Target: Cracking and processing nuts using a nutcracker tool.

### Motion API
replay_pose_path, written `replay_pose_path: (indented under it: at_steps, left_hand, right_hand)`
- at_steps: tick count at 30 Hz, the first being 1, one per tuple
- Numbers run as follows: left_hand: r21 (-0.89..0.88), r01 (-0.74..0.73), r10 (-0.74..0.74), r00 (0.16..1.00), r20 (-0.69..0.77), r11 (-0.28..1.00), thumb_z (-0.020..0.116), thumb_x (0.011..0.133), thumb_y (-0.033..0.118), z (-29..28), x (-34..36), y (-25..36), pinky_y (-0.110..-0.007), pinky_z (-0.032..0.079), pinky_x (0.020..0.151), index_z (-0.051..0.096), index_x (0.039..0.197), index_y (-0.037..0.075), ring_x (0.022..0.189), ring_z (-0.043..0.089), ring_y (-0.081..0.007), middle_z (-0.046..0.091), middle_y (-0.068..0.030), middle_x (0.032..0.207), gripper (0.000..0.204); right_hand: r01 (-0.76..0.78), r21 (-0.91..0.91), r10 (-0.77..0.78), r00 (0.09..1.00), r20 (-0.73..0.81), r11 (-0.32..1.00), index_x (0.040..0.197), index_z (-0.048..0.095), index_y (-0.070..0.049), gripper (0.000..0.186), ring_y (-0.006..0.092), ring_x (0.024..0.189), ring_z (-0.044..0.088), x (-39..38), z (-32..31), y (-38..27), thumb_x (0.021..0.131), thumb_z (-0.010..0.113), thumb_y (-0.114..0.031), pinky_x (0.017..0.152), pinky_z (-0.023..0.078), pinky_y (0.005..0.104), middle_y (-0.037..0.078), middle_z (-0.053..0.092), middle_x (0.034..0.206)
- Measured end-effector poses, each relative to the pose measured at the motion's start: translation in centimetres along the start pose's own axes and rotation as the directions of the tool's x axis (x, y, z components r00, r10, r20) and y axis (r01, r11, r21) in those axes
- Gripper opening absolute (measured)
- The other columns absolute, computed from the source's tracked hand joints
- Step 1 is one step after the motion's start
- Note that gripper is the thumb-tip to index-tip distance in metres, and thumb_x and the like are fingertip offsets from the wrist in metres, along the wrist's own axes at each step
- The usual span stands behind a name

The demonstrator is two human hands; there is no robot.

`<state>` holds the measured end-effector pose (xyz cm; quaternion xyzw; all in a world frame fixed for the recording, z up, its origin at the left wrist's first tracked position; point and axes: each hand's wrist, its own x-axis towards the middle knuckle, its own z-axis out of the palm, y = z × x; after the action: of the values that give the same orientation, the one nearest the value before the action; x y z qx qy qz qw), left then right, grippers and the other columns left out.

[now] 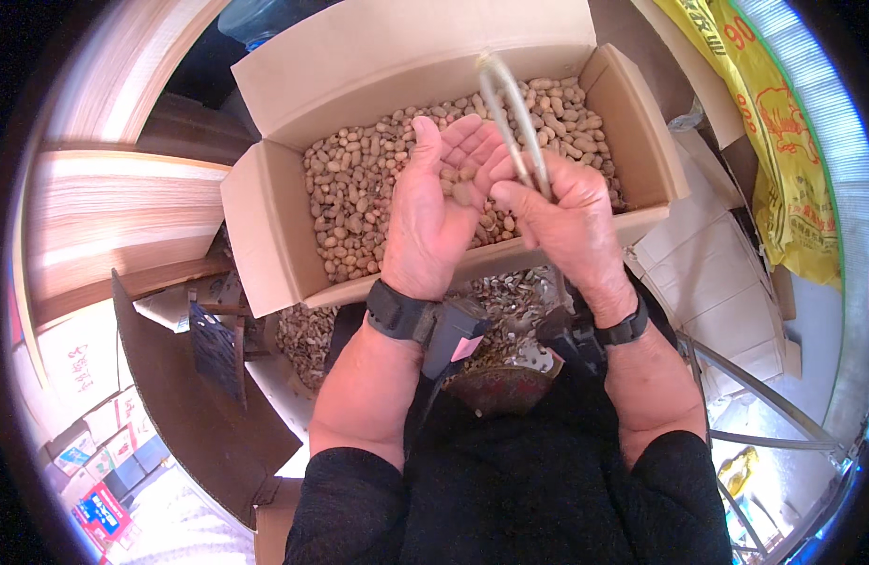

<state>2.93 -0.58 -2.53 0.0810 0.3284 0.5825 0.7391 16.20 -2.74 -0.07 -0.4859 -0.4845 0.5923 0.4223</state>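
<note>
A cardboard box with raised flaps stands in front of me, its bottom covered with unshelled peanuts. Over its near side my left hand is cupped palm up, thumb raised, with a few peanuts lying in the palm and at the fingers. My right hand is closed around the lower ends of pale, U-shaped tongs, whose bend points up and away. The right fingers meet the left fingertips; whether they also pinch a peanut is hidden.
Broken shells lie in a heap below the box and in a container at my lap. A curved brown cardboard sheet stands at left. To the right are flattened cardboard, a yellow sack and a metal frame.
</note>
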Motion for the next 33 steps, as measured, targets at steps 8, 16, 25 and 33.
replay_pose_path:
  at_steps: [8, 16, 25, 33]
  left_hand:
    - [-0.03, -0.012, 0.015, 0.997, 0.077, 0.999, 0.036, 0.092, 0.049, 0.7, 0.1, -0.7, -0.041, 0.036, 0.103, 0.043, 0.121, -0.007, 0.117, 0.046, -0.0295, 0.048, -0.0208, 0.124, 0.063]
    - [-0.107, 0.066, -0.047, 0.985, 0.167, 0.992, 0.035, 0.091, 0.051, 0.6, -0.1, -0.9, -0.044, 0.033, 0.104, 0.043, 0.12, -0.008, 0.119, 0.043, -0.032, 0.048, -0.0219, 0.123, 0.067]
    - [0.001, -0.002, 0.002, 0.995, 0.1, 1.0, 0.037, 0.092, 0.049, 0.9, -0.3, -1.0, -0.038, 0.042, 0.095, 0.05, 0.113, -0.007, 0.103, 0.053, -0.0238, 0.056, -0.0162, 0.108, 0.061]
    - [0.075, -0.05, 0.045, 0.997, 0.07, 0.996, 0.054, 0.091, 0.026, 1.0, -0.8, -0.8, -0.032, 0.046, 0.082, 0.054, 0.111, -0.003, 0.092, 0.056, -0.0184, 0.06, -0.0114, 0.1, 0.036]
  right_hand:
    - [0.16, -0.374, -0.226, 0.964, -0.14, 0.914, 0.088, 0.062, -0.001, 0.019, 0.0156, 0.06, 0.053, 0.2, 1.8, 1.5, 0.071, 0.069, -0.004, 0.056, 0.045, 0.0285, 0.009, 0.059, 0.068]
    - [0.101, -0.319, -0.179, 0.958, -0.225, 0.942, 0.085, 0.062, -0.002, 0.015, 0.0244, 0.06, 0.058, 0.8, 1.6, 1.3, 0.071, 0.066, -0.002, 0.058, 0.047, 0.0324, 0.013, 0.061, 0.071]
    - [0.425, -0.505, -0.542, 0.834, -0.105, 0.751, 0.089, 0.064, -0.002, 0.018, 0.0326, 0.077, 0.06, 1.7, 1.2, 2.0, 0.072, 0.061, 0.002, 0.067, 0.048, 0.0372, 0.017, 0.061, 0.082]
    - [0.079, 0.002, -0.076, 0.964, -0.253, 0.997, 0.089, 0.063, -0.002, 0.01, 0.0096, 0.058, 0.058, 1.3, 0.6, 0.6, 0.08, 0.062, -0.005, 0.05, 0.044, 0.0231, 0.003, 0.062, 0.071]
